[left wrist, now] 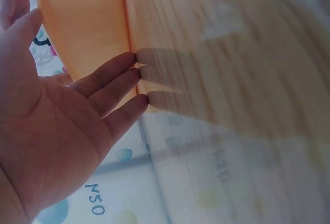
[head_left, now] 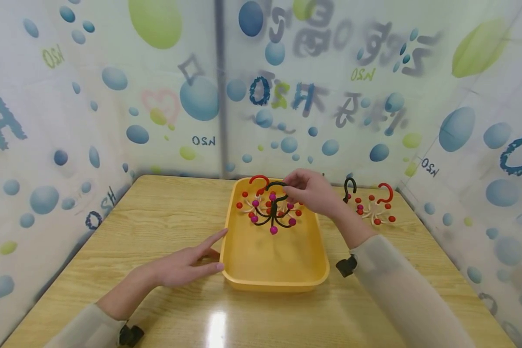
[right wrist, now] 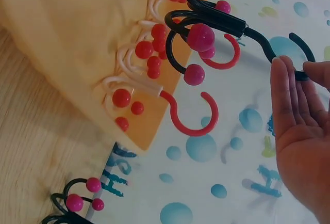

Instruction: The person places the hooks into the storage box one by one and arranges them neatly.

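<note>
My right hand [head_left: 315, 193] pinches the hook of a black multi-armed hanger with pink balls [head_left: 273, 212], which hangs over the far part of a yellow tray [head_left: 276, 285]. In the right wrist view the thumb and fingers of the right hand [right wrist: 304, 110] hold that black hook [right wrist: 265, 43]. Behind it, white hangers with red balls and red hooks [right wrist: 191, 126] lie in the tray. My left hand [head_left: 184, 266] touches the tray's left side, fingers extended; the left wrist view shows the left hand [left wrist: 67, 121] with its fingertips against the tray wall [left wrist: 98, 17].
Right of the tray on the wooden table [head_left: 156, 217] lie a black-hooked hanger [head_left: 350, 186] and a white one with red balls and a red hook [head_left: 376, 211]. A curtain with blue and green dots [head_left: 200, 96] stands behind and at both sides.
</note>
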Available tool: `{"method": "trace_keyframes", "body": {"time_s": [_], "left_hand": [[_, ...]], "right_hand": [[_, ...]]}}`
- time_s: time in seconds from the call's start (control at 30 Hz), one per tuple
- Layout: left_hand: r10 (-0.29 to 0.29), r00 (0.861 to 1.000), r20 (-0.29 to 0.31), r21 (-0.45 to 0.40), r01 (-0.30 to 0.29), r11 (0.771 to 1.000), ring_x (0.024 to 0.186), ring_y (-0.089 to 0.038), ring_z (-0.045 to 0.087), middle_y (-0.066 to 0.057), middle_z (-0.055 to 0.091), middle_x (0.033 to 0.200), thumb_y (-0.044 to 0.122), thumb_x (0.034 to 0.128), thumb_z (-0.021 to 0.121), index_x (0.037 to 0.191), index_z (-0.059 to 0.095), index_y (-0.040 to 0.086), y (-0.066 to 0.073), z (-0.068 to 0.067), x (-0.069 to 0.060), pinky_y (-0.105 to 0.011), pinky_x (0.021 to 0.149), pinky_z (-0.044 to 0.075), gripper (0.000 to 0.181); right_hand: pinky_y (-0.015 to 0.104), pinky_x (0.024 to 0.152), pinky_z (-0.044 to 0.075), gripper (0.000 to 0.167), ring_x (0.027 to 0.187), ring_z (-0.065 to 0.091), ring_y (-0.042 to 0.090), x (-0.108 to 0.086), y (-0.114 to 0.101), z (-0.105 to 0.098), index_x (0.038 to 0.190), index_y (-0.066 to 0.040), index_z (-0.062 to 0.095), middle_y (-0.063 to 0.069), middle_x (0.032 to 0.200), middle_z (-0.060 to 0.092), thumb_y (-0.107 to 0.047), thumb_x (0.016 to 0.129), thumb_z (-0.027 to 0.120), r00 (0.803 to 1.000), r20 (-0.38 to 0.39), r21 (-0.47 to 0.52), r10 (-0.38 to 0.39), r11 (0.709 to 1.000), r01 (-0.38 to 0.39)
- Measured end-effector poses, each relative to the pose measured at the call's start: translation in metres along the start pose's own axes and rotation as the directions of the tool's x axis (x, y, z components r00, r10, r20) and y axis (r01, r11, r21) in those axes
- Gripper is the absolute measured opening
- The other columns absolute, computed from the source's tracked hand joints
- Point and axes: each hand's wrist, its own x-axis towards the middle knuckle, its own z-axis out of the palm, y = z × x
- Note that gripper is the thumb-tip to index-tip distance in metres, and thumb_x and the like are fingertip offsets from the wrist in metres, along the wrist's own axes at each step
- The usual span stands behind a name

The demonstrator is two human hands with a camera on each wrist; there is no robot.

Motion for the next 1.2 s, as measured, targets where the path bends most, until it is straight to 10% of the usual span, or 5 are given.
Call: {"method": "trace_keyframes", "body": {"time_s": [0.73, 1.2], "left_hand": [[-0.006, 1.000, -0.006, 0.012, 0.006, 1.000, 0.147, -0.044, 0.058, -0.016, 0.064, 0.156, 0.055, 0.1127, 0.056, 0.179, 0.007, 0.031, 0.002, 0.000, -0.001, -0.073, 0.123, 0.039, 0.086], [-0.011, 1.000, -0.008, 0.015, 0.011, 1.000, 0.146, -0.043, 0.058, -0.015, 0.064, 0.155, 0.055, 0.1125, 0.056, 0.179, 0.007, 0.033, 0.000, 0.000, 0.001, -0.073, 0.122, 0.040, 0.085]], "right_hand": [[0.050, 0.099, 0.064, 0.015, 0.104, 0.078, 0.039, 0.032, 0.000, 0.038, 0.119, -0.007, 0.069, 0.012, 0.111, 0.076, -0.019, 0.110, 0.069, 0.985, 0.130, -0.046, 0.110, 0.993, -0.104], [0.036, 0.093, 0.066, 0.015, 0.102, 0.079, 0.032, 0.035, 0.007, 0.043, 0.121, -0.010, 0.070, 0.010, 0.114, 0.073, -0.019, 0.109, 0.070, 0.980, 0.131, -0.093, 0.147, 0.986, -0.135]]}}
